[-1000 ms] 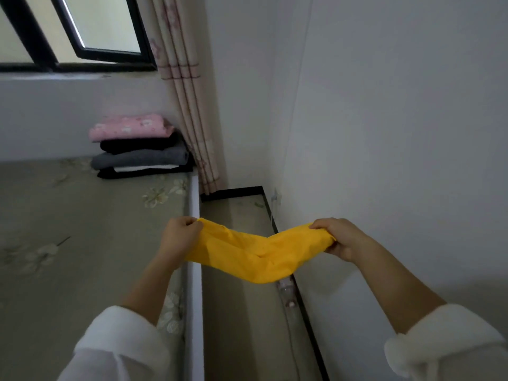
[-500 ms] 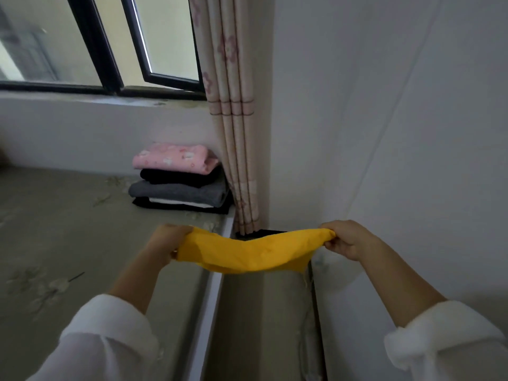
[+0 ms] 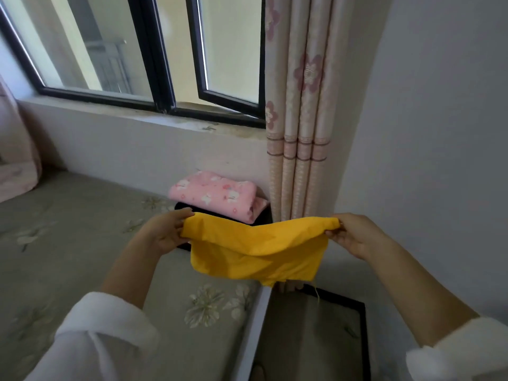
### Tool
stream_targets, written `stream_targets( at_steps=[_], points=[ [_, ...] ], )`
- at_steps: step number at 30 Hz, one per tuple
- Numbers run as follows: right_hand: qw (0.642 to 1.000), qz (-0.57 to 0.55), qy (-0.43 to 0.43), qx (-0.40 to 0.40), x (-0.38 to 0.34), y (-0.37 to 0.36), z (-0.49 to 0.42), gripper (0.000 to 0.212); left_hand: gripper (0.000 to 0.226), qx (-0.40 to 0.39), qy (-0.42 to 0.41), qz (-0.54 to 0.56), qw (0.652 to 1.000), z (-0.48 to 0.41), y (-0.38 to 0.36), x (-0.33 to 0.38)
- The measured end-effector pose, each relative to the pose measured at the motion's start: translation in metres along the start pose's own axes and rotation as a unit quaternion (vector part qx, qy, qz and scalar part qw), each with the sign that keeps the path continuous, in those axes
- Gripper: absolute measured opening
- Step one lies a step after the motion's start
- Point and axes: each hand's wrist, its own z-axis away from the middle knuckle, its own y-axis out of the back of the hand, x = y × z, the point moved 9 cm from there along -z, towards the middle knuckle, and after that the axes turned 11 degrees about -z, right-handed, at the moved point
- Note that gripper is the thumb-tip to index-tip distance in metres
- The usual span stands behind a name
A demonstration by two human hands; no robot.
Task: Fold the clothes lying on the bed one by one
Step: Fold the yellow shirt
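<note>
- Head view: left hand [image 3: 165,232] and right hand [image 3: 354,235] each pinch an upper corner of the yellow garment [image 3: 255,251].
- It hangs in the air just in front of the folded pile [image 3: 217,196] on the bed [image 3: 68,257].

**Yellow garment held in the air, folded pile on the bed**

The yellow garment [image 3: 255,251] is held stretched by its upper edge, one end pinched in the left hand [image 3: 165,232] and the other in the right hand [image 3: 354,235]. It sags between them, doubled over and creased, and hangs above the bed's far corner. Behind it, a folded pile is seen on the bed [image 3: 82,257] against the wall: a pink patterned garment [image 3: 214,195] lies on top of a black garment [image 3: 262,217], and the lower layers are hidden.
</note>
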Motion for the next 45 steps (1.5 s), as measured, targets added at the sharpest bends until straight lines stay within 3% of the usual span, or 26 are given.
stream_targets(
  at_steps=[4,8,14,18,22,25,28,31,34,36,39,41,45],
  points=[
    [0.998,0.035,-0.005,-0.045,-0.024,-0.074,-0.07,0.006,0.033,-0.043,-0.015,-0.007,0.999,-0.084,0.026,0.048],
    [0.996,0.045,0.023,-0.075,-0.053,-0.153,-0.125,0.01,0.036,-0.01,-0.009,0.014,1.0,-0.164,0.059,0.1],
    [0.997,0.032,0.071,-0.029,-0.087,-0.241,-0.197,0.009,0.029,0.022,-0.054,0.076,0.995,-0.262,0.088,0.191],
    [0.993,0.035,0.106,-0.045,-0.105,-0.285,-0.238,0.007,0.022,0.029,-0.1,0.081,0.991,-0.307,0.095,0.241],
    [0.981,0.061,0.181,-0.019,-0.117,-0.303,-0.27,0.022,0.017,0.046,-0.117,0.105,0.987,-0.348,0.101,0.261],
    [0.963,0.141,0.229,-0.007,-0.105,-0.304,-0.289,0.02,0.018,0.059,-0.088,0.101,0.989,-0.38,0.109,0.239],
    [0.952,0.224,0.207,-0.005,-0.056,-0.296,-0.317,0.021,0.024,0.073,-0.002,0.071,0.995,-0.412,0.111,0.168],
    [0.953,0.279,0.113,0.0,0.01,-0.275,-0.343,0.02,0.025,0.084,0.107,-0.014,0.991,-0.43,0.114,0.073],
    [0.975,0.218,-0.035,0.035,0.074,-0.241,-0.344,0.015,0.036,0.113,0.174,-0.068,0.976,-0.43,0.123,0.006],
    [0.978,0.181,-0.086,0.053,0.102,-0.226,-0.341,0.011,0.036,0.135,0.2,-0.086,0.967,-0.425,0.131,-0.013],
    [0.981,0.132,-0.117,0.077,0.121,-0.212,-0.342,0.029,0.041,0.089,0.195,-0.127,0.968,-0.429,0.134,-0.016],
    [0.984,0.12,-0.11,0.073,0.122,-0.211,-0.343,0.022,0.037,0.055,0.159,-0.15,0.974,-0.432,0.134,-0.006],
    [0.969,0.219,-0.109,0.02,0.127,-0.216,-0.327,0.041,0.027,0.118,0.103,-0.197,0.968,-0.438,0.151,0.008]
  ],
)
